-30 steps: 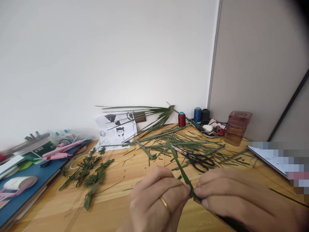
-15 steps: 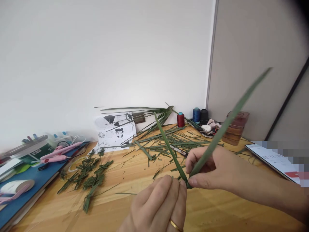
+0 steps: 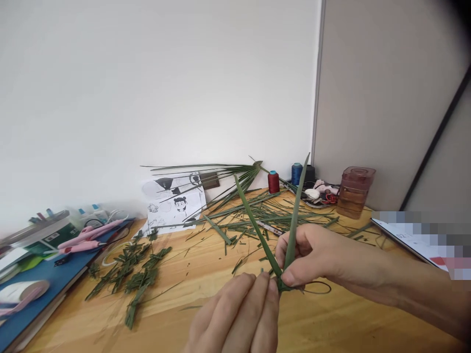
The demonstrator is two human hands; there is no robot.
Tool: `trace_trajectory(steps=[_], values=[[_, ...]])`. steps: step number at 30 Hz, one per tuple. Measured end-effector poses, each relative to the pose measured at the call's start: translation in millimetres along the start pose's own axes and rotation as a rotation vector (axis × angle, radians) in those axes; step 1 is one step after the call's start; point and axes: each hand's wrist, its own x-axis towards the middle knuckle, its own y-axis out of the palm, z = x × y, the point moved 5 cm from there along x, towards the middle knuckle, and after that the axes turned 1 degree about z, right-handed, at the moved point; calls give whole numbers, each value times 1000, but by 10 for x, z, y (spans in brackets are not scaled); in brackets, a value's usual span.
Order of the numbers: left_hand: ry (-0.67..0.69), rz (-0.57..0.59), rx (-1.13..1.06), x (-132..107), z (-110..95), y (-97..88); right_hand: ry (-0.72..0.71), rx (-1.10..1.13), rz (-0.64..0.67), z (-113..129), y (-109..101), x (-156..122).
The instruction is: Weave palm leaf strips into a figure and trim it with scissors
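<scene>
Two long green palm leaf strips rise in a V from between my hands: the left strip [image 3: 256, 226] leans left, the right strip [image 3: 294, 220] stands nearly upright. Their lower ends meet in a small folded piece, mostly covered by my fingers. My left hand [image 3: 239, 309] is closed on this piece from below, with its fingertips hidden from me. Thumb and fingers of my right hand [image 3: 312, 257] pinch the base of the right strip. A thin dark loop [image 3: 320, 288] sticks out to the right beneath my right thumb.
Woven leaf pieces [image 3: 138, 272] lie on the wooden table at left, by a blue book [image 3: 62, 284] and pink glue gun [image 3: 86, 238]. Behind are cut strips, a palm frond [image 3: 253, 169], printed drawings [image 3: 176, 203], thread spools [image 3: 273, 182], a pink jar [image 3: 355, 191] and a tablet [image 3: 408, 242].
The right strip has swung from a long rightward slant to nearly upright. A thin loop now shows under my right thumb. My view has shifted slightly.
</scene>
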Motion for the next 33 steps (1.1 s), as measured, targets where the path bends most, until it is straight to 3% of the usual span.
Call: trace_trajectory(steps=[5,7,10,11,14,19,21,23,25,29,33], values=[[21,-101,-17,37,-39,9,-4,43,7,15,17,-23],[17,-60,-52,85,-11,2,2,78,10,9,24,-30],[18,120,-215,171,60,54,-10,213,55,-9,65,-15],[-15,51,-301,207,108,24,-35,259,69,-13,75,-1],[-364,-56,-650,265,361,81,-187,282,4,-33,22,64],[-1188,55,-1235,79,680,500,-587,-76,-368,-51,-274,44],[-1376,70,-1410,1,722,624,-714,-265,-510,-32,-373,-42],[-1465,108,-1545,-49,732,720,-770,-370,-571,0,-435,-120],[-1483,152,-1652,-75,728,790,-706,-403,-547,31,-467,-141],[-1465,156,-1789,-98,752,852,-400,-570,-321,35,-392,-49],[-1452,123,-1809,-107,801,857,-331,-536,-226,2,-342,43]])
